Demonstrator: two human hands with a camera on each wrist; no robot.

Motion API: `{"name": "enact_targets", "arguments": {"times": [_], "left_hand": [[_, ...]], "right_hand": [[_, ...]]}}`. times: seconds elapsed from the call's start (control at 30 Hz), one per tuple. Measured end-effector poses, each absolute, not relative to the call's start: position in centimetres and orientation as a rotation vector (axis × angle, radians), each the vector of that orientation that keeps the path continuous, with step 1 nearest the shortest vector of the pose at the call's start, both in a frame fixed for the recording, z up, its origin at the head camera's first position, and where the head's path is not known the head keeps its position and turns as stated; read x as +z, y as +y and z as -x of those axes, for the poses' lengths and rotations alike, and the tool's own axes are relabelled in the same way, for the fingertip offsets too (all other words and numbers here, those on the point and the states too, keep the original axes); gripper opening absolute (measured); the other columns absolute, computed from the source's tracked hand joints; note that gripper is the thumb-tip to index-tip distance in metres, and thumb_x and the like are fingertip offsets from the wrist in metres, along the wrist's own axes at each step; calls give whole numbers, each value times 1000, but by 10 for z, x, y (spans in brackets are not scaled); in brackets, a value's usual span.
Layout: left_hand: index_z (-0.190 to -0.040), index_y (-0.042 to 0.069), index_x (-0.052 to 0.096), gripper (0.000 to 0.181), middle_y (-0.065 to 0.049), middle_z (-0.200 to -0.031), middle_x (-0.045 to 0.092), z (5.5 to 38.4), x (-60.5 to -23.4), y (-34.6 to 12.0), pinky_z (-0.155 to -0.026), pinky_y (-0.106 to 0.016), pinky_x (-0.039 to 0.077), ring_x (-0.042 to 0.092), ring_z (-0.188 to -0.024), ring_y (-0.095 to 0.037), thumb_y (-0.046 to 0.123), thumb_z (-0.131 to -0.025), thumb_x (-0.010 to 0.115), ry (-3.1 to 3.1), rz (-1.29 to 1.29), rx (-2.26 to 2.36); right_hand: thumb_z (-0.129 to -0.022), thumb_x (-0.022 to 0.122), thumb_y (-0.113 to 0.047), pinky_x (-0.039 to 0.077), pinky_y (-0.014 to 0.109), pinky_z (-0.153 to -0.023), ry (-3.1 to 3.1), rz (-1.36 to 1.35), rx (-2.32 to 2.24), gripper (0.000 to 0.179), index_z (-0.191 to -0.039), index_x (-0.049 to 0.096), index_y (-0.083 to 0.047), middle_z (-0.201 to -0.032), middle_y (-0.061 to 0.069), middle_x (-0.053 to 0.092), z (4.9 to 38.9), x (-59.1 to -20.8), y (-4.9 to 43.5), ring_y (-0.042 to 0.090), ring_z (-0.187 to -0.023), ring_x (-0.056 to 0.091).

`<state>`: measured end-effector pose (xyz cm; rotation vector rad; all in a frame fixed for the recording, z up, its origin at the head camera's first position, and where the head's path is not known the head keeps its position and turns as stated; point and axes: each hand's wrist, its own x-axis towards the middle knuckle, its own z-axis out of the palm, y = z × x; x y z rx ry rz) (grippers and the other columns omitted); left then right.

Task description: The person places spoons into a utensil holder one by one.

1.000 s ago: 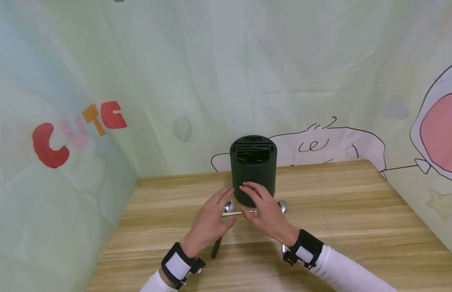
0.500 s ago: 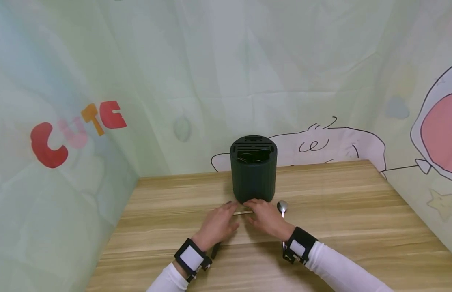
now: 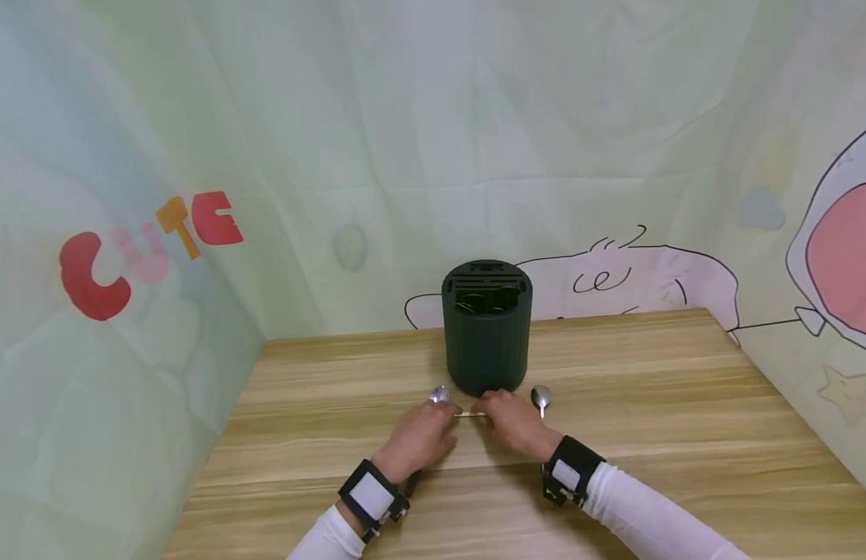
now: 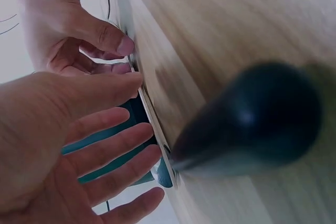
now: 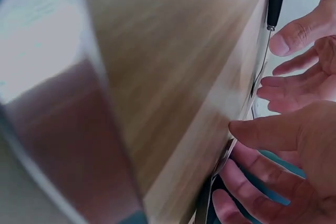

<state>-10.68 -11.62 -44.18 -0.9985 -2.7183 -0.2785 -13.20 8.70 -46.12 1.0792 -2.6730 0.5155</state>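
A thin, pale, stick-like utensil [image 3: 471,414] lies crosswise on the table in front of a dark ribbed utensil holder [image 3: 486,350]. My left hand [image 3: 417,442] is at its left end, fingers spread and fairly straight in the left wrist view. At the right end is my right hand [image 3: 515,424], its thumb and fingers slightly apart around a narrow metal part [image 5: 226,156]. Beneath my left hand lies a spoon [image 3: 439,394] whose black handle [image 4: 257,119] looms close in the left wrist view. Another spoon [image 3: 541,397], all metal, runs under my right wrist.
The holder has a slotted top and an opening with thin rims or loops inside. A wooden table [image 3: 650,435] meets a printed cloth backdrop [image 3: 587,155] along its back edge. Both wrists wear black straps.
Both hands have come down to the table from in front of the holder, fingertips reaching the pale utensil. It has shifted slightly toward me. Both spoons and the holder stay in place.
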Motion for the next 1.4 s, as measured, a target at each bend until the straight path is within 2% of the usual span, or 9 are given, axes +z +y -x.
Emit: {"name": "enact_targets", "arguments": {"times": [0.23, 0.37, 0.6, 0.73, 0.9, 1.0, 1.13, 1.3, 1.4], "left_hand": [[-87, 13, 65, 13, -1, -85, 53, 105, -446, -114, -62, -33, 49, 54, -77, -18, 15, -75, 71, -2682, 1046, -220], [-85, 12, 64, 13, -1, -85, 52, 103, -447, -114, -66, -31, 49, 52, -81, -18, 11, -75, 71, -2677, 1056, -236], [-84, 13, 60, 18, 4, -79, 55, 101, -445, -111, -56, -27, 46, 51, -71, -11, 2, -73, 69, -2763, 1032, -350], [-78, 15, 60, 15, 7, -73, 53, 98, -443, -109, -51, -26, 43, 48, -64, -8, 3, -74, 67, -2799, 1020, -373], [-77, 16, 64, 10, 9, -71, 53, 94, -440, -109, -52, -25, 43, 47, -63, -6, 6, -77, 67, -2820, 1025, -387], [-77, 14, 65, 7, 10, -69, 50, 94, -439, -109, -52, -24, 42, 46, -63, -6, 9, -78, 68, -2816, 1017, -444], [-77, 14, 66, 5, 11, -68, 48, 94, -435, -111, -51, -24, 40, 45, -63, -7, 10, -79, 67, -2796, 987, -560], [-84, 14, 67, 5, 11, -74, 53, 94, -428, -111, -57, -23, 43, 49, -68, -5, 10, -82, 66, -2739, 923, -688], [-88, 12, 67, 6, 10, -77, 57, 91, -420, -109, -59, -24, 46, 51, -69, -4, 9, -82, 67, -2672, 889, -847]], "right_hand": [[-73, 62, 4, 47, 28, -58, -2664, -1127, 506, 26, -83, 66, -19, -80, -6, 55, 132, -465, 86, 11, -73, 53], [-72, 62, 6, 46, 28, -57, -2624, -1145, 521, 24, -77, 63, -18, -76, -6, 54, 129, -466, 85, 8, -69, 51], [-71, 65, 2, 47, 31, -57, -2552, -1140, 428, 19, -73, 59, -16, -72, -6, 55, 122, -466, 85, 11, -68, 54], [-70, 65, 3, 47, 32, -58, -2524, -1136, 441, 21, -72, 57, -16, -71, -7, 57, 119, -464, 86, 10, -67, 54], [-70, 62, 7, 47, 29, -58, -2511, -1126, 444, 25, -73, 58, -18, -73, -8, 57, 117, -461, 87, 8, -67, 53], [-71, 63, 6, 48, 31, -60, -2515, -1098, 411, 24, -76, 59, -18, -75, -7, 58, 117, -457, 87, 11, -69, 54], [-74, 68, -1, 47, 39, -71, -2510, -1056, 410, 19, -81, 63, -18, -82, -5, 59, 114, -445, 88, 14, -77, 54], [-76, 73, -15, 37, 53, -92, -2365, -981, 505, 25, -98, 62, -17, -106, 0, 57, 109, -418, 90, 19, -102, 49], [-78, 71, -17, 33, 54, -95, -2175, -917, 645, 34, -109, 60, -14, -118, 4, 53, 106, -399, 94, 23, -111, 45]]}}
